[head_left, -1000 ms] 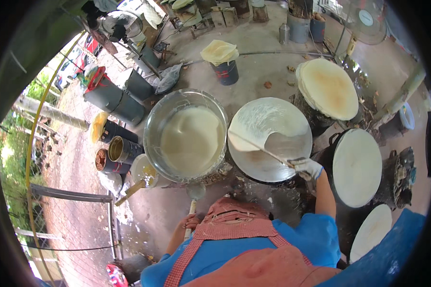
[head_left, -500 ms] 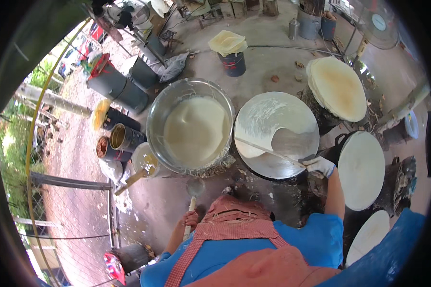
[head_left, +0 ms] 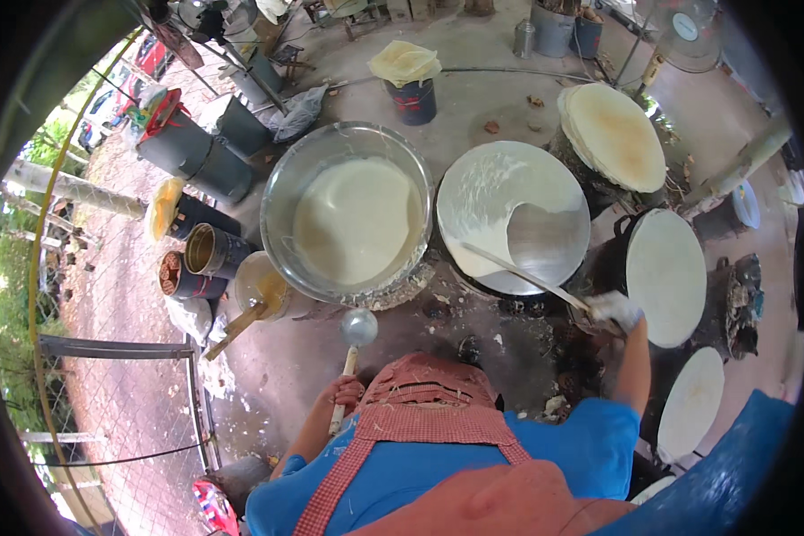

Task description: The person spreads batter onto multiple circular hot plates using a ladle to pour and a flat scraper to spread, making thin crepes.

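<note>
My right hand, in a white glove, grips the handle of a long thin spatula. Its blade slants over the near part of a round griddle. White batter coats the griddle's far and left parts, while bare metal shows at the right and near side. Low at my left, my left hand is closed round the pale handle of a ladle, whose round metal bowl points away from me. Beyond the ladle stands a wide metal basin with creamy batter inside.
Large pale round sheets lie in a stack at the far right. Two white round discs stand nearer. Left of the basin are a white bucket with a wooden stick, and several dark cans. A wire fence runs along the left.
My right hand has drawn the spatula rightward, and its tip has left the griddle's left rim. The ladle's bowl now shows more plainly. The whole view has shifted slightly.
</note>
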`<state>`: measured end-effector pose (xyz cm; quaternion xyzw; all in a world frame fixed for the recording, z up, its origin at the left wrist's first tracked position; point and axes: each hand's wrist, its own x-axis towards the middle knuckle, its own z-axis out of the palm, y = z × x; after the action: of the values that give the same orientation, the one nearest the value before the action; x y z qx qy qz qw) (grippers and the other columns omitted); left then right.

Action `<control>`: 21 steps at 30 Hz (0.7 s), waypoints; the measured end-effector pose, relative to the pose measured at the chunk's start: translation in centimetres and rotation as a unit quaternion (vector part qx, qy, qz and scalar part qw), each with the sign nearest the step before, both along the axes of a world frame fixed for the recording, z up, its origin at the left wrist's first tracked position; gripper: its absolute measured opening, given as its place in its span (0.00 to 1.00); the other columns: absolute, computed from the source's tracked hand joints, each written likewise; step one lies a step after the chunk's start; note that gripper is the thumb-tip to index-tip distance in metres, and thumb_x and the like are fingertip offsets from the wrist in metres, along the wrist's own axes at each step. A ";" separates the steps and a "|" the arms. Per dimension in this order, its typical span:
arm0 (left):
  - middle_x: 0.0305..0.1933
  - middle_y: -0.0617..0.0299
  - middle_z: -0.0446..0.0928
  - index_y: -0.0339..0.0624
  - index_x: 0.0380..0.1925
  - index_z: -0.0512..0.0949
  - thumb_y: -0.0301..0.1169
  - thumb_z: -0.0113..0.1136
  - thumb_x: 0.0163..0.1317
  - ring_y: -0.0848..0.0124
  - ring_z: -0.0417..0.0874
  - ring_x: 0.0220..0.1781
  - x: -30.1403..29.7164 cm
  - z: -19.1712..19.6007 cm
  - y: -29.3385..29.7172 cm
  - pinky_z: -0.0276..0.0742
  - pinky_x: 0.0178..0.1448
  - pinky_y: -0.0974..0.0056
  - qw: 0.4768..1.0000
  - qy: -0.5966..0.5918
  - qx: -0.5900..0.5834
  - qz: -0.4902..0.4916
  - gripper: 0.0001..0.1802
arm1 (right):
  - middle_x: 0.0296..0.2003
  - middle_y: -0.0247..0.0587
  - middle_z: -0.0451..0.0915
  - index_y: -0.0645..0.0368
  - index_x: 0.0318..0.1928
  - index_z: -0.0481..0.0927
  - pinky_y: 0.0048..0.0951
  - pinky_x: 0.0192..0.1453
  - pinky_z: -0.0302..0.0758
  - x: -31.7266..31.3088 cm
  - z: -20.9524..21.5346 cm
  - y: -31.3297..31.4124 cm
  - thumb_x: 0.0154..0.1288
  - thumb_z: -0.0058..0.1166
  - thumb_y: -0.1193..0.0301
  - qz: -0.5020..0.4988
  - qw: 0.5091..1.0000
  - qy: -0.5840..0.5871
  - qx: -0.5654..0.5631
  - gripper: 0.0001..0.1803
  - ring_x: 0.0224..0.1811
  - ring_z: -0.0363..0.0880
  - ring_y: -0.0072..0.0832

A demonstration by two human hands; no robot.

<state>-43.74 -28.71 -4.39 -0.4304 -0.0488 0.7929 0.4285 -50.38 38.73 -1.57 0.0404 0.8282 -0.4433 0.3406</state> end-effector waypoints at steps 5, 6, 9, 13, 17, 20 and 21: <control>0.11 0.69 0.55 0.48 0.14 0.60 0.33 0.41 0.66 0.79 0.56 0.08 -1.1 -6.2 -4.8 0.56 0.09 0.72 0.956 0.180 0.227 -0.053 0.18 | 0.23 0.27 0.74 0.62 0.47 0.78 0.20 0.23 0.65 18.6 0.9 -7.8 0.51 0.58 0.75 -0.477 0.845 0.002 -0.240 0.19 0.18 0.68 0.17; 0.11 0.69 0.55 0.49 0.14 0.60 0.34 0.42 0.66 0.79 0.56 0.08 -1.2 -5.7 -5.6 0.56 0.09 0.72 0.975 0.136 0.149 -0.091 0.18 | 0.23 0.25 0.74 0.61 0.47 0.78 0.16 0.22 0.63 18.0 3.1 -13.9 0.50 0.58 0.76 -0.523 0.842 0.046 -0.124 0.20 0.18 0.65 0.13; 0.11 0.71 0.55 0.51 0.14 0.60 0.36 0.42 0.66 0.81 0.55 0.09 -3.2 -3.2 -7.2 0.54 0.09 0.75 0.962 0.154 -0.020 -0.223 0.19 | 0.32 0.30 0.78 0.63 0.51 0.76 0.17 0.28 0.68 13.5 -1.0 -27.0 0.52 0.59 0.76 -0.590 0.781 0.185 -0.089 0.22 0.26 0.71 0.13; 0.12 0.69 0.57 0.47 0.16 0.61 0.35 0.41 0.67 0.79 0.56 0.09 -3.4 -2.0 -7.6 0.55 0.10 0.74 0.941 0.219 0.016 -0.258 0.18 | 0.38 0.52 0.80 0.52 0.52 0.76 0.32 0.44 0.74 5.9 -7.6 -36.4 0.58 0.54 0.63 -0.455 0.784 0.417 0.070 0.20 0.39 0.81 0.37; 0.11 0.69 0.56 0.45 0.17 0.60 0.35 0.41 0.67 0.80 0.55 0.08 -1.2 2.3 -8.2 0.54 0.10 0.74 0.942 0.237 -0.092 -0.219 0.18 | 0.25 0.50 0.77 0.36 0.48 0.76 0.48 0.31 0.72 7.9 -6.6 -35.3 0.58 0.48 0.50 -0.337 0.822 0.205 0.411 0.18 0.26 0.77 0.48; 0.12 0.69 0.56 0.42 0.28 0.67 0.33 0.40 0.67 0.79 0.55 0.08 1.1 1.2 -10.0 0.54 0.09 0.74 0.958 0.244 0.024 -0.148 0.11 | 0.26 0.52 0.77 0.33 0.50 0.75 0.47 0.33 0.72 11.3 -6.2 -32.8 0.58 0.49 0.51 -0.360 0.814 0.172 0.421 0.19 0.28 0.77 0.48; 0.14 0.68 0.57 0.46 0.39 0.68 0.33 0.40 0.67 0.79 0.55 0.09 1.6 1.3 -10.1 0.54 0.10 0.74 0.963 0.236 0.039 -0.121 0.07 | 0.27 0.52 0.78 0.35 0.50 0.75 0.46 0.34 0.71 11.2 -6.2 -32.3 0.57 0.49 0.52 -0.429 0.804 0.180 0.371 0.19 0.29 0.77 0.48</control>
<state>-42.18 -38.84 -3.05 -0.2167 0.0752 0.8119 0.5368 -39.19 6.39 -7.82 0.4344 0.8740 -0.2026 -0.0801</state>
